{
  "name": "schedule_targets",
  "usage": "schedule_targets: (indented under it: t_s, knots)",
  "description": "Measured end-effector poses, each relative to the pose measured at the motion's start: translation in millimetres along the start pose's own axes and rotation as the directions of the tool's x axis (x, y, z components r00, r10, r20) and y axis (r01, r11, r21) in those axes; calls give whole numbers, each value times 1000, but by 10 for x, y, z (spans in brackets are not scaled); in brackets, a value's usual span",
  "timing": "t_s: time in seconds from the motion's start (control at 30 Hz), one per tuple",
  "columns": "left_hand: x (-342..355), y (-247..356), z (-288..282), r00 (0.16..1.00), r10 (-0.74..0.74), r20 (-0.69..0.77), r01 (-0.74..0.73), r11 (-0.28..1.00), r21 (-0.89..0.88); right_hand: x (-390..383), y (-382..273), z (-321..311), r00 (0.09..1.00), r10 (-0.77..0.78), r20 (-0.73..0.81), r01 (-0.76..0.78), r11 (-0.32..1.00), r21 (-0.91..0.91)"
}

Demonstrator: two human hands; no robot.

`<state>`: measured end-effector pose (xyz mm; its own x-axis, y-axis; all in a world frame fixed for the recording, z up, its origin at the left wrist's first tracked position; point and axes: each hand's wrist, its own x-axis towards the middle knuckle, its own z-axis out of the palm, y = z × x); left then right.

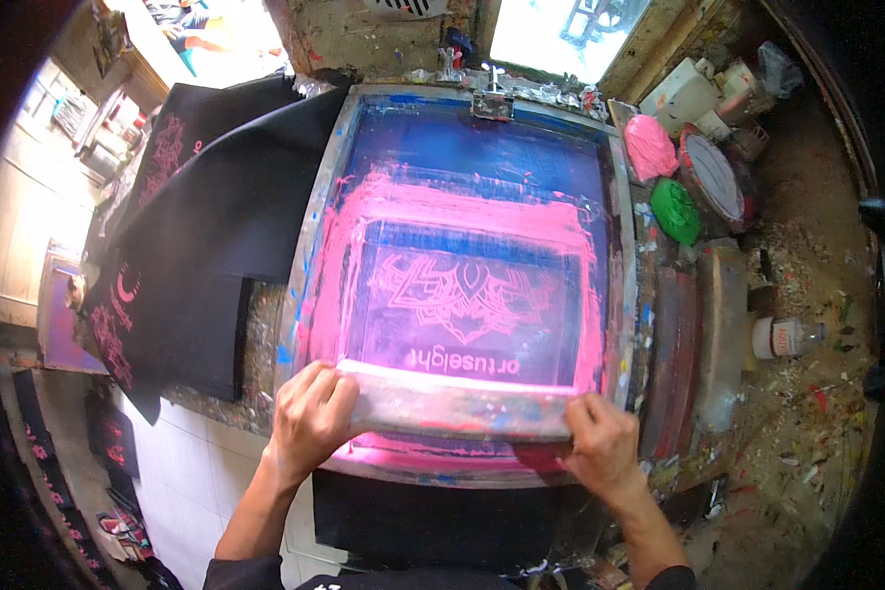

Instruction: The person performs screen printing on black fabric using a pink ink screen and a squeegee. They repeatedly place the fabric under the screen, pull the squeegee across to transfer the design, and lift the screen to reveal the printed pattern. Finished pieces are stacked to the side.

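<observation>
Grips the long squeegee at both ends, with left hand and right hand closed around it, set wide apart, probably to keep the blade level! Rests right across the near part of the blue screen, just short of the pale pattern, amid smears of pink ink. Held at the far side by a metal clamp, likely against slipping. Out left, draped past the table: black cloth, pink-printed. Over right, beside the frame, a pink bundle and a green bundle, presumably for easy reach.

Green bundle, clear plastic bottle, whitish container
</observation>
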<state>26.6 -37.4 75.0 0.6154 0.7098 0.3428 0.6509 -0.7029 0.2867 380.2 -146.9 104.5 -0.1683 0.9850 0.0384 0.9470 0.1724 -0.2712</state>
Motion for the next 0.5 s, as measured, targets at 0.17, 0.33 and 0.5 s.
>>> schedule_targets:
  t_s: [0.17, 0.33, 0.5]
  knots:
    - [-478, 342, -211, 998, -11, 64, 16, 997, -76, -542, -371, 6, 1000, 17, 16, -17, 1000, 10]
    - [-657, 471, -323, 995, -50, -87, 31, 978, -208, -673, -436, -38, 999, 24, -35, -26, 998, -63]
    - [-1242, 191, -203, 907, -351, -231, 347, 936, -60, -699, -868, 93, 950, 51, -307, -127, 964, -233]
